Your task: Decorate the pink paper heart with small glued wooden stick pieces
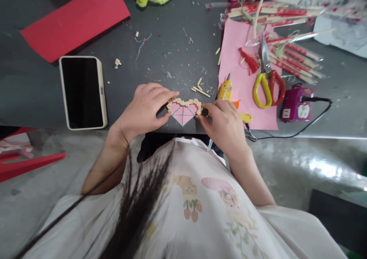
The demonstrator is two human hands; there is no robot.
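Both hands pinch the little pink heart [184, 111] flat on the table [160, 44]: left hand [145, 108] at one edge, right hand [225, 123] at the other, glue gun [229, 96] just beside.

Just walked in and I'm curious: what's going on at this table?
A person holds a small pink heart on the dark table, left hand at its left side, right hand at its right. Small pale bits line its top edge. A yellow glue gun and scissors lie just right.
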